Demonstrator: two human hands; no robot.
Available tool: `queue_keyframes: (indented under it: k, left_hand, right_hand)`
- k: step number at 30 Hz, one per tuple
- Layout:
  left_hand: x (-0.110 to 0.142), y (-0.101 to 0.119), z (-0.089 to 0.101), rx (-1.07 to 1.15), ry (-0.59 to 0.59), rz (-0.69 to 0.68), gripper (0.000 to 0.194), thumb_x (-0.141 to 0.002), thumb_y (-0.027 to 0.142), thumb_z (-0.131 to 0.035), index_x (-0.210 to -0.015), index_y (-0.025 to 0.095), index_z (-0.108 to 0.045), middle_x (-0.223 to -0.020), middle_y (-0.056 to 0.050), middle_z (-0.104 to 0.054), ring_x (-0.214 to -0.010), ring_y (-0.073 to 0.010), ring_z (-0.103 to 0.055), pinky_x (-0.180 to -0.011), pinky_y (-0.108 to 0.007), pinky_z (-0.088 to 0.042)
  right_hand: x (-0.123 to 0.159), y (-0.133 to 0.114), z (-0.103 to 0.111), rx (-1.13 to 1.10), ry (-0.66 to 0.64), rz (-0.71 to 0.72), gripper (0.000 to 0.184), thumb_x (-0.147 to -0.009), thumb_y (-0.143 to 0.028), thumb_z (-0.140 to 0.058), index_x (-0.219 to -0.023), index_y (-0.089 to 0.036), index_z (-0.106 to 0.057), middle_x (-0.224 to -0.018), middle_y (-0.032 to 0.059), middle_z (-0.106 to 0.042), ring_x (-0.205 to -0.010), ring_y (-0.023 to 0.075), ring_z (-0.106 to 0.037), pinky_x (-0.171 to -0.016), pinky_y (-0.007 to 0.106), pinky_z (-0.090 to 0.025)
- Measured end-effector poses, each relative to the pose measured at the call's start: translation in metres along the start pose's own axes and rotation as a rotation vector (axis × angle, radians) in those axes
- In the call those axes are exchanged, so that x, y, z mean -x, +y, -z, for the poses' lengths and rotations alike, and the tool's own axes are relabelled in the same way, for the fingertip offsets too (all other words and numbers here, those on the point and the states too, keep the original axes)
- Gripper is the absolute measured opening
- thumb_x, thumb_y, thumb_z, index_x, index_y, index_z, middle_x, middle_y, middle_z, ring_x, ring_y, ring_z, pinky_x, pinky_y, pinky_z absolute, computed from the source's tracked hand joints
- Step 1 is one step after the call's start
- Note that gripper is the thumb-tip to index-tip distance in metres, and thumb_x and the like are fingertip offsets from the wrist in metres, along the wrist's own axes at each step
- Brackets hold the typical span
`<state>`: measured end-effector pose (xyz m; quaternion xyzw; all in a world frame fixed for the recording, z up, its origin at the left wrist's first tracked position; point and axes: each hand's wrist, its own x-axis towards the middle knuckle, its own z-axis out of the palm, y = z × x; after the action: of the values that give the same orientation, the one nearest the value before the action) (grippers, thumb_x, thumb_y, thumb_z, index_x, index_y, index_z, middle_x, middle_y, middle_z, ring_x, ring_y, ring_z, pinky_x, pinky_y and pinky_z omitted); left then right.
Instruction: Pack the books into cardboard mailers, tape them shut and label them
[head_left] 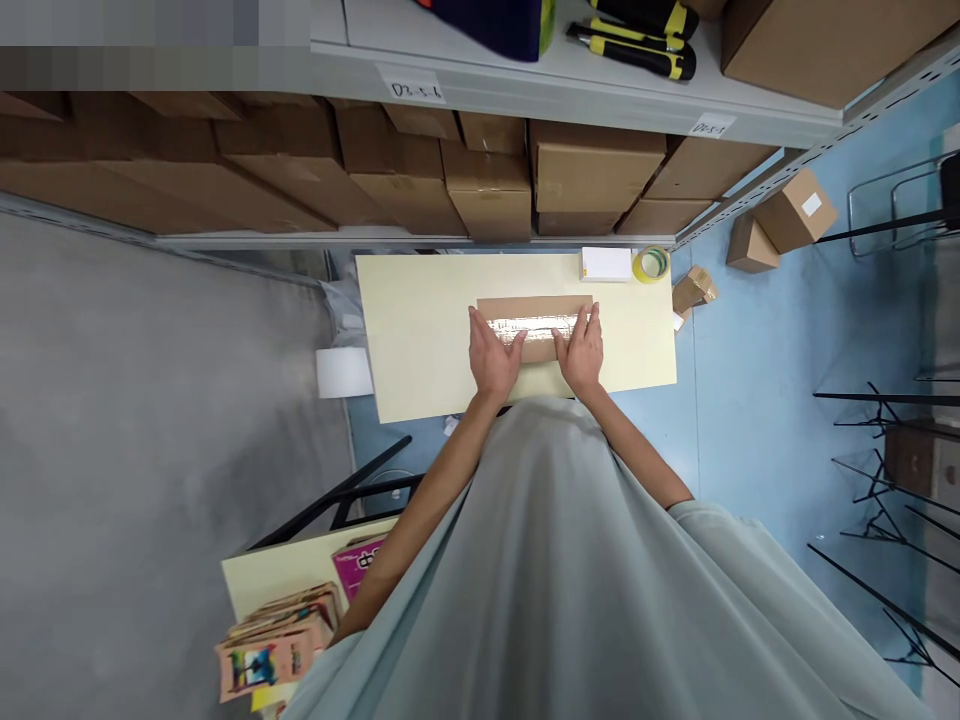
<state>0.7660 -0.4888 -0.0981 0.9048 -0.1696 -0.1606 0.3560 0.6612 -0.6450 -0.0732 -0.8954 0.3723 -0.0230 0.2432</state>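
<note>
A small brown cardboard box (538, 352) lies on the pale yellow tabletop (420, 340), with a shiny strip of clear tape along its upper face. My left hand (495, 358) rests at the box's left end, fingers stretched out and thumb toward the tape. At the right end is my right hand (582, 352), its fingers extended and its thumb on or close to the tape. Both palms are apart, one at either end of the box. Behind the box stand a roll of yellowish tape (651, 264) and a white box (606, 264).
Above the table, a metal shelf (600, 105) holds several cartons (491, 195) and yellow-black cutter knives (637, 50). Small boxes (796, 210) sit on the blue floor at right. Black racks (885, 400) stand farther right. Stacked magazines (277, 645) lie at lower left.
</note>
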Motion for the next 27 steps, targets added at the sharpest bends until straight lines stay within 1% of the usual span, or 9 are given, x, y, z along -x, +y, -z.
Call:
queue_keyframes:
  k: [2,4,6,9,11,16,21,23,27]
  left_hand:
    - [-0.002,-0.001,-0.002,0.026,0.006,0.015,0.095,-0.112,0.070,-0.034,-0.182,0.011,-0.007,-0.187,-0.022,-0.023,-0.175,-0.0329,-0.022,-0.142,-0.050,-0.027]
    - [-0.006,-0.002,-0.004,0.051,0.029,0.080,0.086,-0.115,0.064,-0.024,-0.182,0.013,-0.010,-0.185,-0.021,-0.030,-0.173,-0.0311,-0.029,-0.141,-0.049,-0.031]
    - [-0.011,0.000,-0.006,0.060,0.039,0.179,0.091,-0.113,0.069,-0.032,-0.181,0.012,-0.012,-0.182,-0.023,-0.035,-0.170,-0.0351,-0.035,-0.139,-0.052,-0.034]
    - [-0.018,0.004,-0.005,0.062,0.006,0.266,0.114,-0.101,0.078,-0.056,-0.180,0.007,-0.015,-0.181,-0.027,-0.035,-0.168,-0.0435,-0.037,-0.138,-0.057,-0.036]
    - [-0.018,0.006,-0.003,0.071,-0.009,0.264,0.118,-0.097,0.079,-0.062,-0.179,0.007,-0.017,-0.181,-0.027,-0.035,-0.168,-0.0448,-0.037,-0.138,-0.058,-0.036]
    - [-0.013,0.011,0.004,0.068,-0.016,0.239,0.111,-0.099,0.076,-0.061,-0.179,0.011,-0.020,-0.180,-0.025,-0.038,-0.167,-0.0411,-0.040,-0.135,-0.054,-0.040]
    - [-0.020,0.004,0.013,0.107,-0.073,0.165,0.108,-0.099,0.070,-0.063,-0.176,0.005,-0.026,-0.180,-0.027,-0.038,-0.167,-0.0403,-0.040,-0.136,-0.052,-0.039]
    - [-0.024,-0.005,0.016,0.153,-0.102,0.147,0.104,-0.100,0.067,-0.063,-0.176,0.006,-0.027,-0.179,-0.026,-0.039,-0.166,-0.0384,-0.042,-0.136,-0.051,-0.039]
    - [-0.026,-0.021,0.017,0.224,-0.158,0.159,0.100,-0.100,0.068,-0.065,-0.177,0.016,-0.029,-0.177,-0.019,-0.047,-0.164,-0.0351,-0.047,-0.135,-0.049,-0.040]
  right_hand:
    - [-0.002,0.001,-0.001,-0.026,0.015,-0.013,0.073,-0.119,-0.051,-0.018,-0.179,-0.011,-0.024,-0.186,0.0240,-0.024,-0.172,0.0335,-0.029,-0.135,0.058,-0.037]
    - [-0.007,0.001,-0.003,-0.048,0.038,-0.055,0.073,-0.119,-0.049,-0.014,-0.180,-0.010,-0.021,-0.182,0.0244,-0.033,-0.169,0.0328,-0.036,-0.134,0.057,-0.039]
    - [-0.013,-0.001,-0.004,-0.045,0.044,-0.116,0.083,-0.117,-0.058,-0.022,-0.180,-0.004,-0.016,-0.176,0.0307,-0.040,-0.165,0.0383,-0.041,-0.130,0.060,-0.042]
    - [-0.019,-0.006,-0.005,-0.001,0.010,-0.180,0.101,-0.112,-0.070,-0.035,-0.178,0.002,-0.011,-0.171,0.0374,-0.042,-0.160,0.0450,-0.045,-0.126,0.062,-0.044]
    - [-0.019,-0.008,-0.005,0.022,-0.016,-0.178,0.100,-0.113,-0.069,-0.033,-0.178,0.003,-0.010,-0.172,0.0383,-0.040,-0.160,0.0448,-0.044,-0.127,0.062,-0.043]
    - [-0.007,0.003,-0.004,-0.057,-0.031,-0.149,0.091,-0.115,-0.060,-0.028,-0.178,0.004,-0.009,-0.174,0.0376,-0.038,-0.161,0.0434,-0.044,-0.127,0.061,-0.043]
    - [-0.006,0.020,-0.005,-0.127,-0.111,-0.155,0.092,-0.114,-0.061,-0.034,-0.178,0.001,-0.008,-0.168,0.0372,-0.046,-0.158,0.0429,-0.050,-0.126,0.061,-0.045]
    - [-0.007,0.023,-0.005,-0.132,-0.112,-0.131,0.093,-0.115,-0.062,-0.033,-0.178,0.000,-0.006,-0.171,0.0358,-0.043,-0.161,0.0417,-0.046,-0.128,0.061,-0.044]
    - [-0.004,0.022,-0.004,-0.154,-0.067,-0.106,0.092,-0.115,-0.062,-0.030,-0.177,0.003,-0.008,-0.179,0.0334,-0.032,-0.170,0.0380,-0.032,-0.134,0.055,-0.037]
